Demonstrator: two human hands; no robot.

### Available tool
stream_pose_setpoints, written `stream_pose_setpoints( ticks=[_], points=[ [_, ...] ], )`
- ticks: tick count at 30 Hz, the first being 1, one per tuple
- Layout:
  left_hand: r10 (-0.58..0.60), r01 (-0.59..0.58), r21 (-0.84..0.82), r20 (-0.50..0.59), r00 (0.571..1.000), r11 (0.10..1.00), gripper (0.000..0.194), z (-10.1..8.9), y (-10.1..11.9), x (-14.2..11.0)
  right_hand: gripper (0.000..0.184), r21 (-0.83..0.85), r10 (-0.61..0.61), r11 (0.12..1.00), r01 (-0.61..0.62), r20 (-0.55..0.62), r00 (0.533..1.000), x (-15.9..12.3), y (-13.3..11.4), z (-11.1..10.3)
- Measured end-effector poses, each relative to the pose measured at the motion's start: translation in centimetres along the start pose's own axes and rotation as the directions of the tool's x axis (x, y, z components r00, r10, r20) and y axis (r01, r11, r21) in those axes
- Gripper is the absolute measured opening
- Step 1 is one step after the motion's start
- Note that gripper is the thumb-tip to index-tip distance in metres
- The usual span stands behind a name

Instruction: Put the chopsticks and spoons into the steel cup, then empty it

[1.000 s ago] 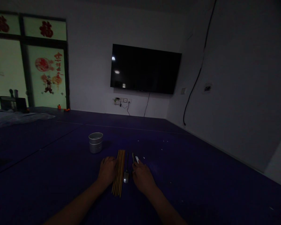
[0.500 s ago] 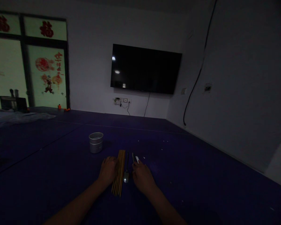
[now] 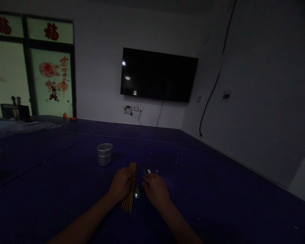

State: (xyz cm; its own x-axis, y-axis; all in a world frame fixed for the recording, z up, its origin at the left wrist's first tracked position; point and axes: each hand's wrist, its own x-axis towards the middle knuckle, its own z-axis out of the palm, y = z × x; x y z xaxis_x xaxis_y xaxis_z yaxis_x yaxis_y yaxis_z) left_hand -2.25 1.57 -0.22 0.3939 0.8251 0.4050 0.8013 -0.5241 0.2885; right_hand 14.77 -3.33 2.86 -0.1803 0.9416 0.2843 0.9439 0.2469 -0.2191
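My left hand (image 3: 121,184) lies over the left side of a row of wooden chopsticks (image 3: 132,176), its fingers curled onto them. Just right of the chopsticks, a metal spoon (image 3: 137,192) lies with its bowl towards me and its thin handle pointing away. My right hand (image 3: 155,189) is to the right of the spoon, fingers bent and closed. Past its fingertips stick out a thin dark utensil (image 3: 145,170) and a white end with a small hole (image 3: 148,171); the rest of both is hidden under the hand. Further off at left stands a grey metal cup (image 3: 104,155), upright.
The surface is covered in dark purple (image 3: 73,176), with small white scraps (image 3: 176,162) to the right. Crumpled clear plastic (image 3: 25,127) and orange items (image 3: 65,115) lie far left. A television (image 3: 159,74) hangs on the back wall; a black cable (image 3: 213,88) runs down the right wall.
My left hand has shifted slightly right, further over the chopsticks. My right hand has moved a little forward and covers more of the white-ended item. Spoon and cup have stayed put.
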Motion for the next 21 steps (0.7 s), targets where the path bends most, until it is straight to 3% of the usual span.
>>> stream_pose_setpoints(
  ticks=[4, 9, 21],
  points=[
    [0.061, -0.057, -0.073, 0.062, 0.996, 0.996, 0.042, 0.34, 0.05, -0.09, 0.020, -0.001, 0.037, 0.999, -0.037, -0.018, 0.999, -0.17, -0.20, -0.38],
    [0.041, -0.022, -0.120, 0.158, 0.987, 0.992, 0.043, 0.22, 0.25, -0.32, 0.016, -0.060, 0.020, 0.998, -0.014, 0.084, 0.996, -0.50, -0.60, -0.45],
    [0.050, -0.032, -0.133, 0.133, 0.990, 0.991, 0.040, 0.83, -0.09, -0.20, 0.016, -0.135, 0.007, 0.991, 0.010, 0.128, 0.992, -0.61, -0.73, -0.61]
  ],
)
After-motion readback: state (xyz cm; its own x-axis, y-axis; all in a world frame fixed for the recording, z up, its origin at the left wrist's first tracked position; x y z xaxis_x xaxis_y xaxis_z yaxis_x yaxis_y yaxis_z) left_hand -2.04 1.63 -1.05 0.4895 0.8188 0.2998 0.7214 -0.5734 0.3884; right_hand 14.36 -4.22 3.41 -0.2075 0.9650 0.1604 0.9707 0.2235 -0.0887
